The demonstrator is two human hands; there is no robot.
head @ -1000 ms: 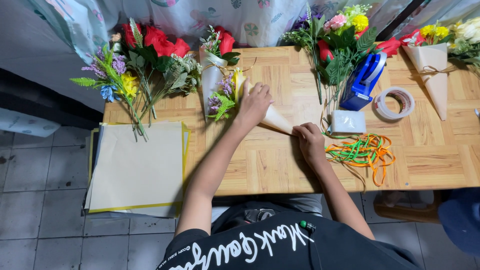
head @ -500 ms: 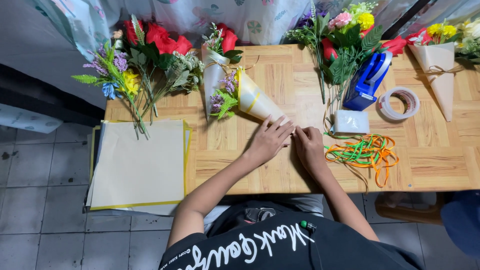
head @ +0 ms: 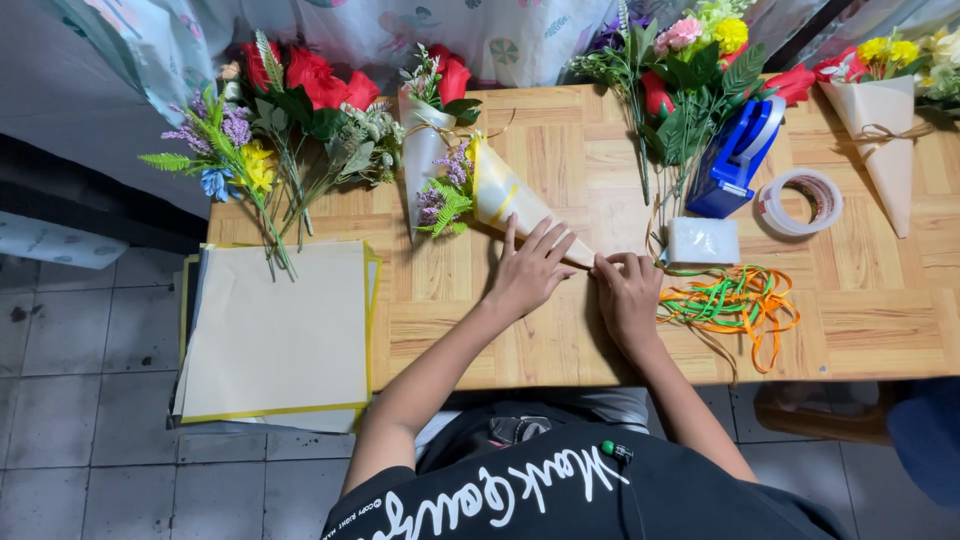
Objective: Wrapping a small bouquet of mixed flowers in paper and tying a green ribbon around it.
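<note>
Left hand (head: pixel 528 272) lies spread flat on the narrow end of the cream-and-yellow paper-wrapped flower cone (head: pixel 505 198), mid-table on the wooden tabletop (head: pixel 880 320). Right hand (head: pixel 628 297) curls beside it, fingertips pinching the cone's tip. Orange and green ribbons (head: pixel 735 302) lie just right.

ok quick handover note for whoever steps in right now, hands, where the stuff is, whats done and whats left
Left hand: flat on the narrow end of the paper cone, pressing it to the wooden table.
Right hand: fingertips at the cone's tip, pinching it; whether it holds tape cannot be seen.
Cone: lies on its side, purple and green sprigs at its open end.
Nearby: tape dispenser, tape roll, ribbons right of the hands; paper sheets at the left edge.
Done: paper rolled around the sprigs; a finished wrapped bouquet lies far right.
Left: no ribbon on this cone yet; loose flowers remain unwrapped.
</note>
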